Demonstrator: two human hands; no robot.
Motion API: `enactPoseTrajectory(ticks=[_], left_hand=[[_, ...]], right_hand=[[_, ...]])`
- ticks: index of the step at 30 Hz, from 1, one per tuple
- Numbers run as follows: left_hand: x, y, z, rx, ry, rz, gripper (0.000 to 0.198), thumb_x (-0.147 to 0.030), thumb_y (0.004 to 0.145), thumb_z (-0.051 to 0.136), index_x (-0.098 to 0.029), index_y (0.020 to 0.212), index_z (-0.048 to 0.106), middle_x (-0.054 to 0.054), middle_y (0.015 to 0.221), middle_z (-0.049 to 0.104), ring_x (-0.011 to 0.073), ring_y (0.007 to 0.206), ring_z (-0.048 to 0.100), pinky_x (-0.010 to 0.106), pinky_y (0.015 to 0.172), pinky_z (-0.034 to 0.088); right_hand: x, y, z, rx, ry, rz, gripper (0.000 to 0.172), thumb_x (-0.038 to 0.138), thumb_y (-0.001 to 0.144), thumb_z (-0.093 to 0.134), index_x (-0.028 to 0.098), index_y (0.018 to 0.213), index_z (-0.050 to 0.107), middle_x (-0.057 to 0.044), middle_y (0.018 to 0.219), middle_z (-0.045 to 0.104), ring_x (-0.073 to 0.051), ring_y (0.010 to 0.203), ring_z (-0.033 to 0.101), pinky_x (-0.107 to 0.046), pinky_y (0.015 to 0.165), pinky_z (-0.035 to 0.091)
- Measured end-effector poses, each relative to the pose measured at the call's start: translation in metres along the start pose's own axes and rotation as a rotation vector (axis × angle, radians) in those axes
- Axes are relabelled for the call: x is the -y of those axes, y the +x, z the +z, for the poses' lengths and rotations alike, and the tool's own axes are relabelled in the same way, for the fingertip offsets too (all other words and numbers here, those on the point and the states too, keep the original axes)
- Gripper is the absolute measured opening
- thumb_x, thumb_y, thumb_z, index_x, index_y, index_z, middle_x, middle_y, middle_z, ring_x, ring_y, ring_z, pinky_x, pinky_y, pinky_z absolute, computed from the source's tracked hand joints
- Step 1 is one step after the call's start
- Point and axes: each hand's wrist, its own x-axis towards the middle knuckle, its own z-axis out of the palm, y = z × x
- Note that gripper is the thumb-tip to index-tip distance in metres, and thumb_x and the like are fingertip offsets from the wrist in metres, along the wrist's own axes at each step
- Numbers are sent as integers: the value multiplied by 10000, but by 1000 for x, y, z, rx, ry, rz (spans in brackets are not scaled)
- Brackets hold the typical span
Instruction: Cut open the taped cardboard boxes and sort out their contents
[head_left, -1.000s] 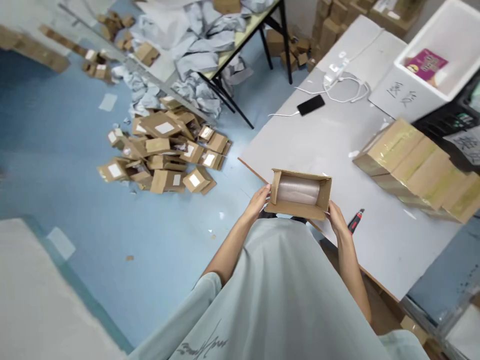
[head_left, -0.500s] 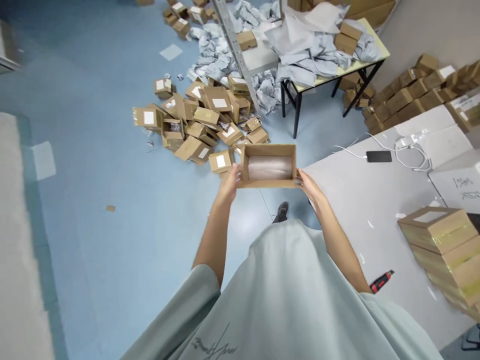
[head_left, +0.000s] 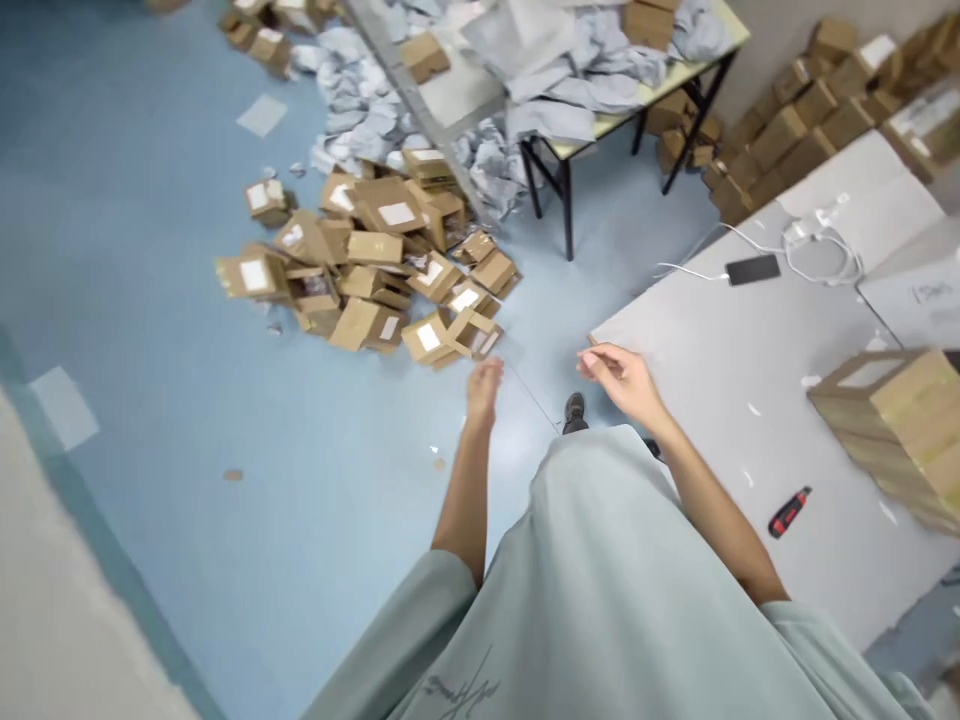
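An open cardboard box [head_left: 475,332] rests at the near right edge of a heap of cardboard boxes [head_left: 386,205] on the blue floor. Just below it in the view is my left hand [head_left: 484,388], apart from the box, with fingers loosely curled and nothing visible in them. My right hand [head_left: 616,374] hangs near the corner of the white table [head_left: 697,370], its fingers slightly bent and apart, holding nothing.
On the white table lie a red and black cutter [head_left: 789,512], a phone [head_left: 754,270] with white cables, and taped boxes [head_left: 892,420]. Crumpled paper covers a black-legged table [head_left: 607,125] farther off. More boxes [head_left: 795,130] are stacked at the upper right.
Both hands have let go of the open box, which has moved from between them onto the edge of the heap. The camera view has shifted and turned.
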Motion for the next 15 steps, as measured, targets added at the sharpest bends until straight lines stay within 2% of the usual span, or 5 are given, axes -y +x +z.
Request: enactPoseTrajectory(ticks=[2, 4, 8, 11, 15], left_hand=[[17, -33, 57, 271, 120, -9, 377, -540, 915, 721, -202, 1081, 737, 142, 1306, 826, 235, 1178, 743, 378, 1063, 550], [29, -70, 110, 497, 197, 6, 370, -525, 909, 766, -213, 1108, 774, 153, 1318, 842, 286, 1264, 754, 444, 1143, 556], [43, -137, 194, 938, 300, 106, 387, -508, 969, 749, -204, 1205, 792, 177, 1395, 826, 334, 1411, 727, 510, 1297, 479], [47, -173, 242, 1073, 420, 175, 436, -539, 960, 749, -194, 1224, 784, 191, 1404, 820, 348, 1421, 723, 537, 1311, 465], [57, -214, 303, 1111, 585, 215, 555, -637, 900, 766, -200, 1243, 771, 194, 1431, 806, 351, 1424, 709, 558, 1292, 476]], right_hand=[[4, -34, -36, -190, -21, -9, 584, 808, 997, 720, 246, 1094, 848, -70, 1005, 853, -242, 915, 808, -405, 910, 670], [-2, -67, -71, -373, -28, 2, 584, 813, 981, 739, 245, 1070, 844, -67, 983, 849, -235, 882, 798, -392, 869, 660], [-34, -139, -133, -709, 26, 45, 603, 834, 951, 759, 239, 1016, 831, -75, 952, 843, -234, 849, 789, -385, 826, 642], [-64, -200, -170, -926, 102, 72, 611, 846, 934, 764, 241, 993, 821, -79, 944, 841, -240, 847, 791, -401, 836, 643], [-102, -280, -212, -1127, 216, 103, 609, 847, 913, 777, 243, 988, 805, -86, 955, 846, -246, 858, 795, -423, 875, 664]])
